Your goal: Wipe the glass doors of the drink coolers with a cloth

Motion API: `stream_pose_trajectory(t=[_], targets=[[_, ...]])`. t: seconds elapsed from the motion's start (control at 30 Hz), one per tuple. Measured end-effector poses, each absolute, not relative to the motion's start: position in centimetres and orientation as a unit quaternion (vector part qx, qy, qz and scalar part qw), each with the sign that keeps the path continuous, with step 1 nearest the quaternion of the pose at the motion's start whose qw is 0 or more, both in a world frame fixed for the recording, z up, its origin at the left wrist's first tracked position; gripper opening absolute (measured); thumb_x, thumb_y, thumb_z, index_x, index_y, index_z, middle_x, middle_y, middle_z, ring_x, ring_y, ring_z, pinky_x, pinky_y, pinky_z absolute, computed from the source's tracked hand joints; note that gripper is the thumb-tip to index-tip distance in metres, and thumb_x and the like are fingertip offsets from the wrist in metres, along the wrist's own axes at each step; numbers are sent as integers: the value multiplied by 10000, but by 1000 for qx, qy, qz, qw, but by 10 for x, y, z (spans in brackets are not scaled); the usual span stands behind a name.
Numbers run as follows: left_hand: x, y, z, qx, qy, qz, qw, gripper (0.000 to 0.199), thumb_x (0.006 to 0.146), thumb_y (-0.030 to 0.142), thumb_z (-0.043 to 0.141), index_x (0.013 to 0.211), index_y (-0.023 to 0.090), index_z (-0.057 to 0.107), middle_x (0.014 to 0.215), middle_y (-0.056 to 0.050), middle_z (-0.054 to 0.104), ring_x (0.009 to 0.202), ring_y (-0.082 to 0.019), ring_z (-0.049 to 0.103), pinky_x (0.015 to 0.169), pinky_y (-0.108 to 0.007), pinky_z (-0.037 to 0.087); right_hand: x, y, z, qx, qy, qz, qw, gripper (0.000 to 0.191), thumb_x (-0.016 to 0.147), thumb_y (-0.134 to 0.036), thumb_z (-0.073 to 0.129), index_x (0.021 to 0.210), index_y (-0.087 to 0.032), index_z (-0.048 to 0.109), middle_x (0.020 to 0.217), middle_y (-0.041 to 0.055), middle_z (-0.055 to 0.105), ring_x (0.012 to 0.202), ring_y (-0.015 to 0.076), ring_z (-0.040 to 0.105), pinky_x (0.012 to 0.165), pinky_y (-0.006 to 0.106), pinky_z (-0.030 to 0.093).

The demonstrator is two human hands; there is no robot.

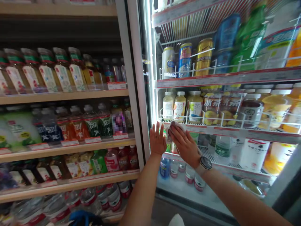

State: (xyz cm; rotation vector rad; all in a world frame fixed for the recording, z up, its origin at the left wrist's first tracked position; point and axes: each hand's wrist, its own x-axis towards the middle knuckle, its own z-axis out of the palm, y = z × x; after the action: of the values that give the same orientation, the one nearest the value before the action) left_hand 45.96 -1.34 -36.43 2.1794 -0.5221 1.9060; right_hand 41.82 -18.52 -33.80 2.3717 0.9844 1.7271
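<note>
My left hand (157,141) lies flat with its fingers pointing up, against the glass door of the lit drinks fridge. Nothing is in it. Just right of it, my right hand (184,144) presses a pale, crumpled cloth (177,126) to the same glass, with a dark watch (206,163) at the wrist. Part of the cloth is hidden beneath the fingers. Behind the glass, near both hands, are small white-capped tea bottles (180,106) on a wire-fronted shelf.
Wooden shelves (94,147) of bottled drinks stand at the left, beside the fridge's grey frame (135,72). Inside the fridge are cans (204,56), a large green bottle (250,37) and several juice bottles. A blue object (83,218) shows at the bottom left.
</note>
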Motion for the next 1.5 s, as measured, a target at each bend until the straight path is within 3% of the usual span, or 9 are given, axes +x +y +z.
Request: stream_pose_trajectory(t=[0.23, 0.57, 0.67, 0.97, 1.07, 1.3, 1.5], targets=[[459, -14, -365, 745, -171, 638, 92, 588, 1009, 252, 307, 1574, 190, 155, 1601, -108, 306, 1517, -245, 158, 1207, -455, 270, 410, -200, -416, 767, 351, 535, 50, 546, 895, -35, 387, 1401, -176, 536, 1461, 68, 546, 1444, 176, 348, 1196, 374, 229], [456, -14, -363, 736, -171, 649, 87, 581, 1023, 308, 249, 1576, 171, 130, 1615, -113, 274, 1519, -247, 153, 1196, -453, 281, 422, -172, -316, 764, 299, 572, 19, 530, 937, -104, 420, 1465, -130, 452, 1544, 100, 435, 1500, 198, 223, 1238, 410, 49], [458, -14, -364, 728, -170, 659, 80, 585, 1024, 338, 227, 1575, 162, 136, 1616, -114, 271, 1521, -251, 147, 1194, -455, 286, 422, -169, -325, 757, 297, 582, 17, 515, 937, -114, 425, 1449, -128, 477, 1526, 101, 459, 1513, 193, 182, 1240, 411, 30], [458, -14, -365, 743, -163, 644, 84, 591, 1011, 248, 308, 1575, 187, 141, 1615, -99, 271, 1519, -246, 155, 1213, -454, 257, 410, -193, -425, 767, 346, 539, 32, 521, 904, -43, 390, 1379, -171, 563, 1512, 50, 486, 1526, 151, 102, 1244, 402, 40], [457, -13, -365, 746, -167, 638, 91, 593, 1009, 248, 319, 1574, 192, 149, 1612, -102, 276, 1515, -248, 169, 1216, -456, 252, 411, -197, -417, 768, 349, 535, 46, 538, 895, -40, 413, 1395, -190, 544, 1513, 41, 486, 1525, 152, 108, 1245, 419, 46], [458, -15, -364, 736, -166, 650, 91, 575, 1019, 267, 284, 1573, 183, 152, 1618, -114, 255, 1519, -256, 146, 1206, -468, 270, 417, -185, -335, 774, 306, 553, 17, 540, 936, -106, 436, 1473, -156, 450, 1546, 89, 432, 1513, 195, 184, 1240, 427, 1], [458, -16, -366, 739, -161, 649, 90, 574, 1023, 275, 274, 1574, 182, 139, 1615, -115, 265, 1521, -248, 137, 1205, -473, 276, 417, -183, -366, 773, 306, 556, 13, 559, 907, -104, 458, 1464, -156, 464, 1536, 83, 448, 1524, 181, 125, 1242, 429, 23]])
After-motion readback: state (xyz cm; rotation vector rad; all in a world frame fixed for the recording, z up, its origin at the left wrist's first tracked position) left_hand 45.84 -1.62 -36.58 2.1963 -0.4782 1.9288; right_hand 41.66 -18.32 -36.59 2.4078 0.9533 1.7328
